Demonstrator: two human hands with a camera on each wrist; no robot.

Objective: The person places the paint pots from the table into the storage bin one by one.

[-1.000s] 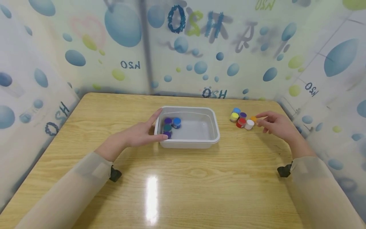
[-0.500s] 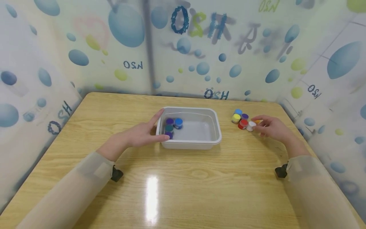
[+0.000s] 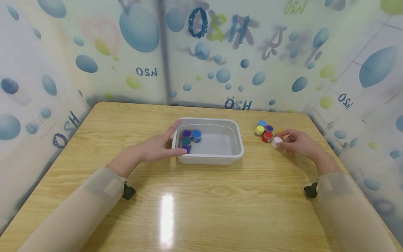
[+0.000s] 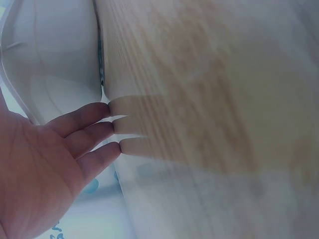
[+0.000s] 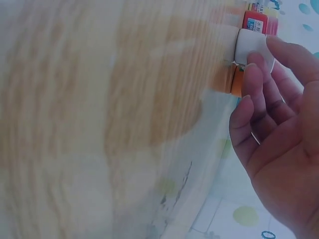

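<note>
Where right fingers pinch, a white jar curves; wood gleams.

A white jar stands at the near side of a cluster of 6 small jars on the bench, with a red jar just beside it and a partly hidden orange jar behind; a yellow jar, a blue jar and a purple jar lie farther back. Well apart, a pale grey, open, rectangular tub sits flat, holding 4 jars towards its left end: 2 purple, 1 teal, 1 blue
</note>
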